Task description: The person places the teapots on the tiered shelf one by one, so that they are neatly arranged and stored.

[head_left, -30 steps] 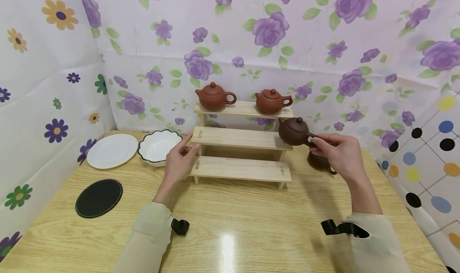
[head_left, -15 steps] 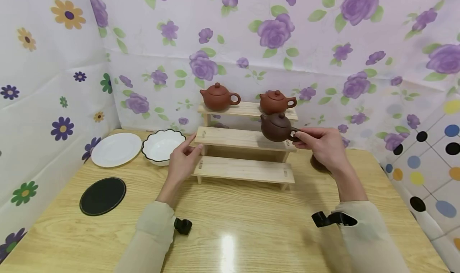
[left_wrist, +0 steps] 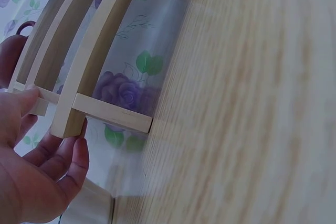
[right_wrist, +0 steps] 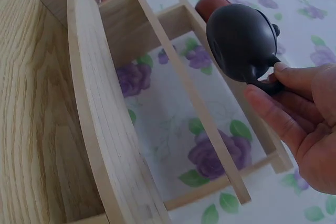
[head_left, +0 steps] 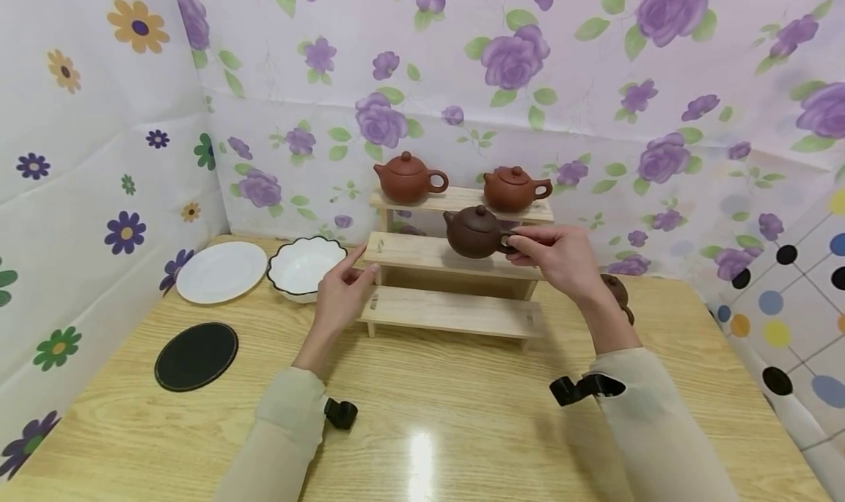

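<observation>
My right hand (head_left: 557, 260) pinches the handle of a dark brown teapot (head_left: 474, 232), its spout pointing left. In the head view this teapot appears over the middle step of a three-step wooden display shelf (head_left: 455, 311); in the right wrist view the teapot (right_wrist: 239, 40) looks raised above the boards. My left hand (head_left: 343, 293) grips the shelf's left end, and the left wrist view shows its thumb and curled fingers (left_wrist: 73, 163) about the board ends. Two reddish-brown teapots, one left (head_left: 405, 179) and one right (head_left: 515, 188), stand on the top step.
Another dark teapot (head_left: 615, 290) sits on the table right of the shelf, partly hidden by my right arm. At left are a scalloped white bowl (head_left: 305, 266), a white plate (head_left: 221, 272) and a black round mat (head_left: 196, 357). Flowered cloth (head_left: 297, 69) hangs behind the table.
My right hand has carried the dark teapot leftward, from the shelf's right end to over the middle step. My left hand stays at the shelf's left end. The view has shifted slightly.
</observation>
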`<state>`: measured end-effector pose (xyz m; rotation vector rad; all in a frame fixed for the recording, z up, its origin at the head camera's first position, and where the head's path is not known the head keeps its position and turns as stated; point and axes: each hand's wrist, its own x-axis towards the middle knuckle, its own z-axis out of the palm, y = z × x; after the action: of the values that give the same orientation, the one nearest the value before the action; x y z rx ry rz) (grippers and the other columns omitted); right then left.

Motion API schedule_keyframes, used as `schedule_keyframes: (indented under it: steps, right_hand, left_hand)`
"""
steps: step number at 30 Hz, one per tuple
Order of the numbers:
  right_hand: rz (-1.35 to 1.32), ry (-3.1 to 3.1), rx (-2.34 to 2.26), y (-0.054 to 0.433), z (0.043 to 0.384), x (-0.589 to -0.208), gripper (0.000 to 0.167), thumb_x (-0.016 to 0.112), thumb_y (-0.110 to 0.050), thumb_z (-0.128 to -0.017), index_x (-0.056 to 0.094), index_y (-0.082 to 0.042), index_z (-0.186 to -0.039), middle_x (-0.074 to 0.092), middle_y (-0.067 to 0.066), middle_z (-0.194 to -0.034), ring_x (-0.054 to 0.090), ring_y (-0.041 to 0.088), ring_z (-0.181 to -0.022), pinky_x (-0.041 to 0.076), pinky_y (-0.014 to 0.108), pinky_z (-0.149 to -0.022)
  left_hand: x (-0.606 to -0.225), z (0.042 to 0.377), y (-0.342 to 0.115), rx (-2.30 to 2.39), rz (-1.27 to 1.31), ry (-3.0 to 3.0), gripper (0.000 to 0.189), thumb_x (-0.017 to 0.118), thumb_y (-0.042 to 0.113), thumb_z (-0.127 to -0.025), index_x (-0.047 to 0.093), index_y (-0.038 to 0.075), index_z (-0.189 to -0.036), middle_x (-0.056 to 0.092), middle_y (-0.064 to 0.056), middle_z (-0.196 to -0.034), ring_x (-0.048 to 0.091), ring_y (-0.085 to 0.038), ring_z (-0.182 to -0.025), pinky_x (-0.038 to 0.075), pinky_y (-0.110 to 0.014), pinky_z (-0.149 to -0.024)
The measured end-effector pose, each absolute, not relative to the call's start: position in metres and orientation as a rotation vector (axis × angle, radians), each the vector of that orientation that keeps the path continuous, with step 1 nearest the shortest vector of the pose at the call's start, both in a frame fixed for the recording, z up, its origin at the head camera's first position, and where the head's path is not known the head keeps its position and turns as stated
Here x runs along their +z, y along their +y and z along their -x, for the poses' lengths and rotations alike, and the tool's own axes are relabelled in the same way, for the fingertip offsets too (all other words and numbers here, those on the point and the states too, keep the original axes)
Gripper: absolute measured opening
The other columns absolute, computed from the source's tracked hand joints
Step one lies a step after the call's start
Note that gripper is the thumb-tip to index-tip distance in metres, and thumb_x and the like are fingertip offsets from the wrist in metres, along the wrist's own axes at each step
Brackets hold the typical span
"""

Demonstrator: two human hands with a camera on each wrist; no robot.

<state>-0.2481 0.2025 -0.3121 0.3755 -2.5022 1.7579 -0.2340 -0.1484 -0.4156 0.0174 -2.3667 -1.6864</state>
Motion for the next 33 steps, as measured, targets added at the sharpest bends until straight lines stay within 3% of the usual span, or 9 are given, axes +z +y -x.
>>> schedule_keyframes:
  steps: [9, 25, 33]
  right_hand:
    - [-0.465, -2.471, 1.843, 0.182, 0.259, -0.314, 0.029, 0.067, -0.003, -0.103, 0.071, 0.013, -0.127, 0.067, 0.036, -0.128, 0.079, 0.009, -0.079, 0.064, 0.032, -0.08]
    - [-0.464, -2.564, 1.778, 0.158, 0.272, -0.318, 0.027, 0.071, -0.01, -0.102, 0.076, 0.006, -0.123, 0.074, 0.032, -0.116, 0.079, 0.011, -0.079, 0.064, 0.032, -0.077]
    - [-0.471, -2.606, 1.772, 0.146, 0.278, -0.32, 0.027, 0.071, -0.009, -0.101, 0.075, 0.006, -0.124, 0.073, 0.029, -0.12, 0.079, 0.011, -0.078, 0.064, 0.03, -0.075]
  left_hand:
    - [-0.413, 0.233, -0.149, -1.706, -0.026, -2.369, 0.051, 0.068, 0.038, -0.104, 0.055, 0.037, -0.154, 0.075, -0.015, -0.104, 0.06, -0.017, -0.081, 0.049, -0.031, -0.074]
    - [-0.415, 0.232, -0.151, -1.723, -0.01, -2.357, 0.053, 0.068, 0.037, -0.105, 0.055, 0.033, -0.155, 0.075, -0.015, -0.104, 0.06, -0.016, -0.082, 0.049, -0.031, -0.074]
    - [-0.414, 0.233, -0.15, -1.721, -0.031, -2.362, 0.052, 0.068, 0.037, -0.104, 0.055, 0.034, -0.155, 0.074, -0.013, -0.102, 0.059, -0.015, -0.079, 0.049, -0.03, -0.073]
